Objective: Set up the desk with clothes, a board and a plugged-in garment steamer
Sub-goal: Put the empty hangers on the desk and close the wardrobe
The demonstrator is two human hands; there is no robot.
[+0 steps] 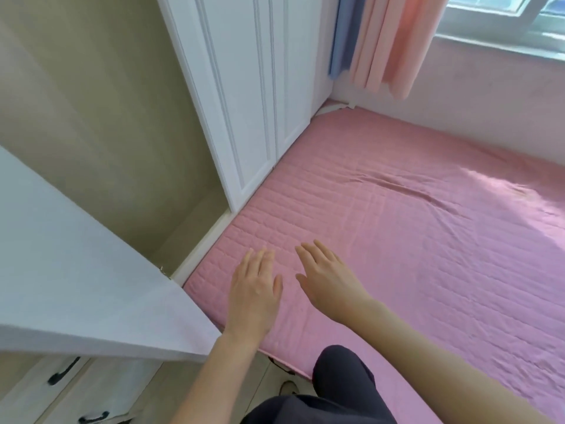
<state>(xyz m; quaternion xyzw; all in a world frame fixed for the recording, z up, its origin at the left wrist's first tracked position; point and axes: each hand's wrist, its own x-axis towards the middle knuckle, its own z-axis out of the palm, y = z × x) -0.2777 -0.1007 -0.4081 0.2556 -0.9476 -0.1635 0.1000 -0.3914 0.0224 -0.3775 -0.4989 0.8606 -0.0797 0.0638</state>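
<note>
Desk top [76, 270], white, juts in from the left, with drawers [61, 390] on black handles below it. Both hands reach over the pink quilted bed cover [397, 255], just beside the desk's corner. Left hand [255, 289]: palm down, fingers straight, holding nothing. Right hand [328, 276]: likewise flat, fingers slightly spread, empty. Whether either touches the cover, cannot tell. White wardrobe doors [260, 102] stand behind. Peach curtain [394, 41] hangs by the window [504, 19].

Head-worn view, down over mattress [412, 255]
</note>
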